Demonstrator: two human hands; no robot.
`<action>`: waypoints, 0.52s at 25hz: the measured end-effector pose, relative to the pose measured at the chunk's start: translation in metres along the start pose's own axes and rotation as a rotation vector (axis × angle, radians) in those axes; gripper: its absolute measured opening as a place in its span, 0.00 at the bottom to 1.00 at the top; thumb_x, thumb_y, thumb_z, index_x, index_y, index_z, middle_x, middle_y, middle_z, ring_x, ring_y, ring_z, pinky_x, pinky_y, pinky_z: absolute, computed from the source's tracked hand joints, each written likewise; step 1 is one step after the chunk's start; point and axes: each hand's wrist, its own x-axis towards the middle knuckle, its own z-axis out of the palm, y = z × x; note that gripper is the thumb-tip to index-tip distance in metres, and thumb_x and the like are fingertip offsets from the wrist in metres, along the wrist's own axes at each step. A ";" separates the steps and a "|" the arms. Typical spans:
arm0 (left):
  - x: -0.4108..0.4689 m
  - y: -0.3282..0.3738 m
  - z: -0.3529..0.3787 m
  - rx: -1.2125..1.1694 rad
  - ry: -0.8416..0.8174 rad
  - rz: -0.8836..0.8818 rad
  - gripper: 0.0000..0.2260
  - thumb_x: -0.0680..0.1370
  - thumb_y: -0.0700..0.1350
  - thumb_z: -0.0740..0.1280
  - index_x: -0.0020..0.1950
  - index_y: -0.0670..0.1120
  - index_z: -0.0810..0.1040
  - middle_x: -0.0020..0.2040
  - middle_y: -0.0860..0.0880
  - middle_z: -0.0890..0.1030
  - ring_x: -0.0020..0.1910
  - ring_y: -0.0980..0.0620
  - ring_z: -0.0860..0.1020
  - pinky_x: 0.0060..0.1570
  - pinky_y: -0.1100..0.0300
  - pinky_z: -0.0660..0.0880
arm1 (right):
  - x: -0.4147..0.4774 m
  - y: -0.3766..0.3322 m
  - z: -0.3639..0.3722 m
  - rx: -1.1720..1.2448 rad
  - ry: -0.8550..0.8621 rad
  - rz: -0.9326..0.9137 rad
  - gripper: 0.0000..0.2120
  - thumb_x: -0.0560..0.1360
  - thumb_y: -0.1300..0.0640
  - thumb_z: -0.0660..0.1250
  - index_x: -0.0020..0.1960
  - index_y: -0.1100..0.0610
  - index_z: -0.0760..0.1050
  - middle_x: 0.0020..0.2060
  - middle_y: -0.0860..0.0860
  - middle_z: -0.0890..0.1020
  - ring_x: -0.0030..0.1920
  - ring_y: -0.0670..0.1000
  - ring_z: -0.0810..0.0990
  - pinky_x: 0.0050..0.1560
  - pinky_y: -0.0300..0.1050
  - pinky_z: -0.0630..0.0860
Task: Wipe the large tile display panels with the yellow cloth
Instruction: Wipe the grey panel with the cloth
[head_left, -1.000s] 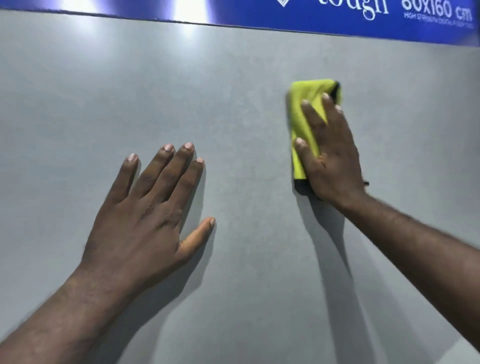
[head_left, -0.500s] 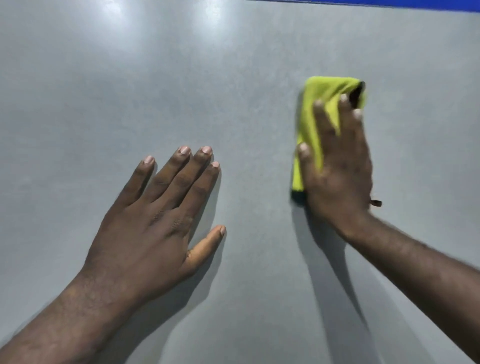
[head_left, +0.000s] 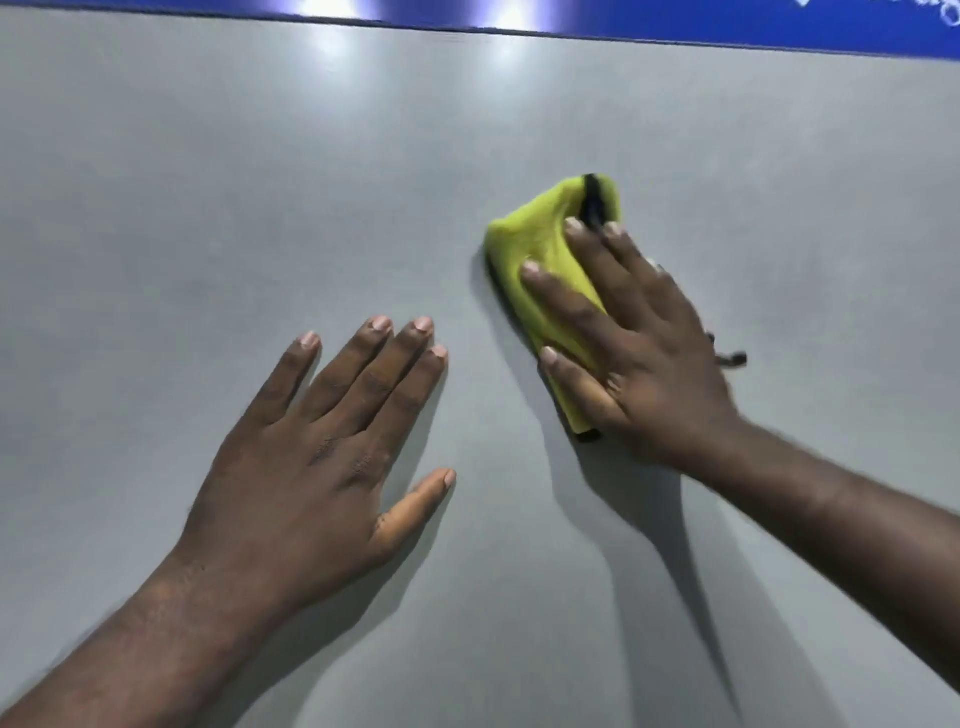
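Your right hand is pressing the folded yellow microfibre cloth flat against the large matte grey tile panel, fingers spread and straight, not curled round it. Your left hand is bracing flat on the same panel, fingers straight, holding nothing. Over the last second you are swinging the cloth leftward, toward the bracing hand, and it is bunching into a wedge. The stroke seems to be moving across below the blue printed header strip; much of the panel is probably waiting.
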 end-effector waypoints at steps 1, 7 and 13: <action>-0.012 -0.017 -0.003 0.002 -0.002 0.004 0.38 0.83 0.65 0.59 0.89 0.47 0.60 0.89 0.48 0.57 0.88 0.46 0.58 0.84 0.36 0.58 | 0.014 -0.009 -0.001 -0.020 0.011 -0.055 0.27 0.87 0.43 0.60 0.84 0.46 0.64 0.85 0.54 0.60 0.85 0.58 0.56 0.80 0.59 0.62; -0.100 -0.114 -0.013 0.003 0.015 -0.029 0.38 0.83 0.65 0.58 0.89 0.47 0.59 0.89 0.48 0.56 0.88 0.45 0.57 0.84 0.35 0.58 | 0.044 -0.130 0.018 0.002 0.081 0.445 0.29 0.86 0.42 0.57 0.85 0.44 0.58 0.86 0.52 0.55 0.86 0.58 0.54 0.80 0.62 0.62; -0.134 -0.150 -0.014 -0.034 0.071 0.014 0.38 0.83 0.64 0.60 0.89 0.46 0.60 0.89 0.46 0.57 0.87 0.44 0.59 0.83 0.35 0.59 | 0.093 -0.166 0.017 0.105 0.095 0.516 0.29 0.85 0.40 0.57 0.85 0.43 0.59 0.86 0.51 0.55 0.86 0.56 0.54 0.84 0.55 0.56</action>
